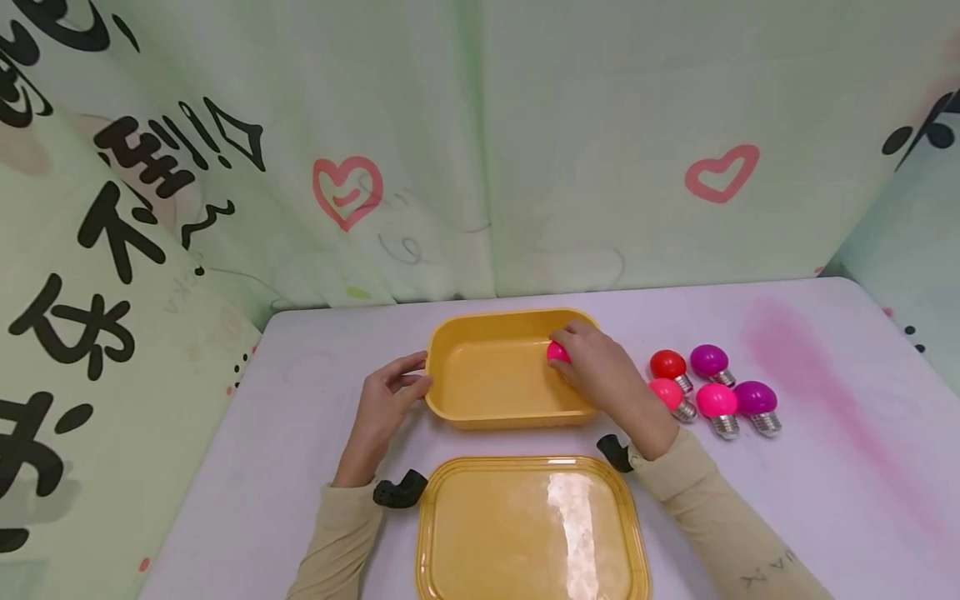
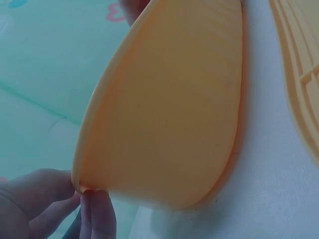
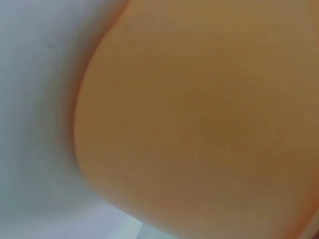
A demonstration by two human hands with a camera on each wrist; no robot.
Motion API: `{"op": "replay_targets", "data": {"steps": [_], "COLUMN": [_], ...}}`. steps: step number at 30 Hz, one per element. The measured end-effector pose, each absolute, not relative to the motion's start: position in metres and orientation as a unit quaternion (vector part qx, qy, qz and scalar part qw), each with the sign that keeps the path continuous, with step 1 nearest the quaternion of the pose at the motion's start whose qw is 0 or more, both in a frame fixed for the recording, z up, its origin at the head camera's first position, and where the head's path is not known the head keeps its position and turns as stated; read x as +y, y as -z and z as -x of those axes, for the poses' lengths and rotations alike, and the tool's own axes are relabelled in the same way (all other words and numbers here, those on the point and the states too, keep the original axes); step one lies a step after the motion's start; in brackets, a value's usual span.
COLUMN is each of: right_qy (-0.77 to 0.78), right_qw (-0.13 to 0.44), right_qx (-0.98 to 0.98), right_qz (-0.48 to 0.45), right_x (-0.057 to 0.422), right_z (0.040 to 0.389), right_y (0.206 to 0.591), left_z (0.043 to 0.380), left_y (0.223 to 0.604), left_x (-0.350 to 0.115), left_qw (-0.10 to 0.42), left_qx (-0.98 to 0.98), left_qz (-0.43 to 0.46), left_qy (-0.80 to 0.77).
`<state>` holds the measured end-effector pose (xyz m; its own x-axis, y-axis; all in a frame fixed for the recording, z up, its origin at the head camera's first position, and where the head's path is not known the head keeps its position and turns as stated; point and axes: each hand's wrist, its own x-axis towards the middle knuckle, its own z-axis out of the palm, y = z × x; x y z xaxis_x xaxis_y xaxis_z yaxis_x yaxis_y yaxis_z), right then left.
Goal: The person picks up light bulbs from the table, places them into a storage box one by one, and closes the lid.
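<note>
A yellow plastic box [image 1: 495, 421] stands on the table. My left hand [image 1: 382, 404] is at its left end; in the left wrist view the fingers [image 2: 42, 191] pinch the box's rim. My right hand [image 1: 600, 367] reaches over the right end and holds a pink light bulb [image 1: 557, 352] inside the box. Only the bulb's round top shows; its base is hidden by the hand. The right wrist view is filled by the box's outer wall [image 3: 199, 119], so neither that hand nor the bulb appears there.
Right of the box lie several light bulbs: a red one [image 1: 667, 364], pink ones [image 1: 717, 400] and purple ones [image 1: 756, 398], with silver screw bases. A yellow lid [image 1: 495, 533] lies in front of the box. A printed curtain [image 1: 585, 167] hangs behind the table.
</note>
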<state>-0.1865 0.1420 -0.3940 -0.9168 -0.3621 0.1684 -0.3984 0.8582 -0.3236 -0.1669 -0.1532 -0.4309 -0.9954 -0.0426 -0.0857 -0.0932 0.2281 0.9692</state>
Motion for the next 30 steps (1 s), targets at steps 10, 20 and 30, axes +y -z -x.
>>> {"op": "replay_targets", "data": {"steps": [10,20,30], "right_qy": [-0.16,-0.148,-0.148], "right_qw": [0.035,0.051,0.083], "right_qx": [-0.967,-0.969,-0.965], "right_qz": [-0.195,-0.193,-0.2], "right_x": [0.139,0.136,0.138], "right_z": [0.192,0.193,0.188], "right_y": [0.407,0.409,0.403], "left_z": [0.167,0.166,0.167], "left_y": [0.43,0.429,0.43], "left_x": [-0.153,-0.153,-0.152], "left_qw": [0.023,0.019,0.024], "left_qx": [0.785,0.786,0.777], "left_qz": [0.047,0.045,0.045], "left_qy": [-0.618,-0.616,-0.627]}}
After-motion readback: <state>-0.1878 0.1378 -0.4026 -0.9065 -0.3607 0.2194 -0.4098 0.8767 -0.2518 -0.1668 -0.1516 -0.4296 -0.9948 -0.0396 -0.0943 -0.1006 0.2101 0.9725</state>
